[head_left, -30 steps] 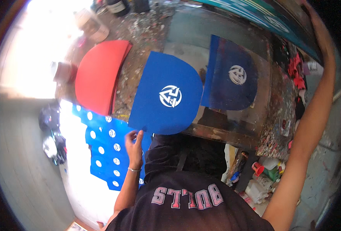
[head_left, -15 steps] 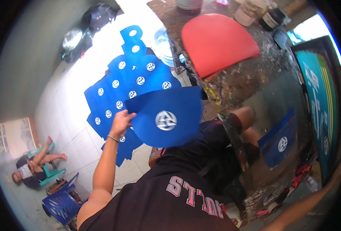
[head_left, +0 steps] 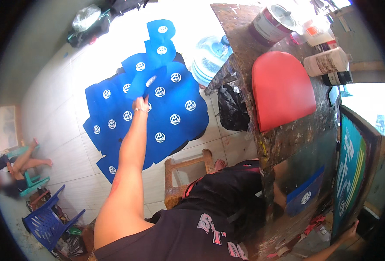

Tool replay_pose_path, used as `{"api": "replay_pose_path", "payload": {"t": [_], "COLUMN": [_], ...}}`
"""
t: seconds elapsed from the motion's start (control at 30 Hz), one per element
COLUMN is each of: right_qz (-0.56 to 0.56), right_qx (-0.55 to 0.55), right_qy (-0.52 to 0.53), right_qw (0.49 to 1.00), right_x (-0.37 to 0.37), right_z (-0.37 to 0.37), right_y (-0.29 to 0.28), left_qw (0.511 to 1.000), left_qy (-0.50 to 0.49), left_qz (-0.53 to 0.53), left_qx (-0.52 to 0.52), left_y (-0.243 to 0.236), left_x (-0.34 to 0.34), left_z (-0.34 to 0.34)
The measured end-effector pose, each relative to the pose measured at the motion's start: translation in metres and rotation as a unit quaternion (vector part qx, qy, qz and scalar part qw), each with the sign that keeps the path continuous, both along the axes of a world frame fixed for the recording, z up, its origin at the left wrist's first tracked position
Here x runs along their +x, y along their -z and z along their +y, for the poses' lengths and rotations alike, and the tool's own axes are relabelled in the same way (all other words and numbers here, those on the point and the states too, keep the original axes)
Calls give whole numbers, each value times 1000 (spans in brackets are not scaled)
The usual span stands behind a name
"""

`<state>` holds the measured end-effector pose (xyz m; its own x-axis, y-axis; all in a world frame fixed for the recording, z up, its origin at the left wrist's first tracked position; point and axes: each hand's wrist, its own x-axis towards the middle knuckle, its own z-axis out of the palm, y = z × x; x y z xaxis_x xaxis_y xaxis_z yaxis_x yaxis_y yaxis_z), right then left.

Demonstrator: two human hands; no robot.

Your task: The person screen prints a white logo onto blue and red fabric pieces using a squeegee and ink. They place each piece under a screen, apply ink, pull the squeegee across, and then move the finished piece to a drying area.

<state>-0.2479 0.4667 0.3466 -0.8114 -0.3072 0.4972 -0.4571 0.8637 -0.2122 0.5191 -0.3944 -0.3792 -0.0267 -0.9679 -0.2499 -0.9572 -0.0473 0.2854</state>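
Observation:
My left hand [head_left: 141, 104] stretches far out over the floor, fingers closed on the near edge of a blue sheet piece [head_left: 137, 88] with a white round print. That piece is tilted above several similar blue printed pieces [head_left: 175, 106] spread overlapping on the floor. At the lower right, my right hand [head_left: 351, 230] grips the lower edge of a dark-framed teal printing screen [head_left: 351, 165], which stands raised. Beside the screen, another blue printed piece [head_left: 304, 191] lies on the work table [head_left: 288, 161].
A stack of red rounded pieces [head_left: 281, 93] sits on the table, with a paint can [head_left: 273, 26] and bottles [head_left: 327, 61] behind. Beside the table are a water jug [head_left: 210, 58], black bag [head_left: 234, 108] and wooden stool [head_left: 173, 180]. A person [head_left: 14, 172] sits far left near a blue chair [head_left: 49, 219].
My left hand has carried the blue printed piece from in front of me out over the pieces on the floor. My right hand stays at the raised screen. The view has shifted.

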Motion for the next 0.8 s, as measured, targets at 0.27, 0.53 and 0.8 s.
{"api": "replay_pose_path", "payload": {"t": [0.27,0.53,0.8], "right_qz": [-49,13,11], "right_qx": [42,59,15], "right_qy": [42,-20,8], "right_qw": [997,998,1000], "right_x": [31,64,56], "right_z": [-47,-42,-63], "right_y": [18,-12,40], "left_qw": [988,551,366], "left_qy": [-150,-520,-603], "left_qz": [-11,632,668], "left_qx": [36,164,236], "left_y": [11,140,202], "left_x": [-69,-136,-159], "left_z": [-125,-75,124]}}
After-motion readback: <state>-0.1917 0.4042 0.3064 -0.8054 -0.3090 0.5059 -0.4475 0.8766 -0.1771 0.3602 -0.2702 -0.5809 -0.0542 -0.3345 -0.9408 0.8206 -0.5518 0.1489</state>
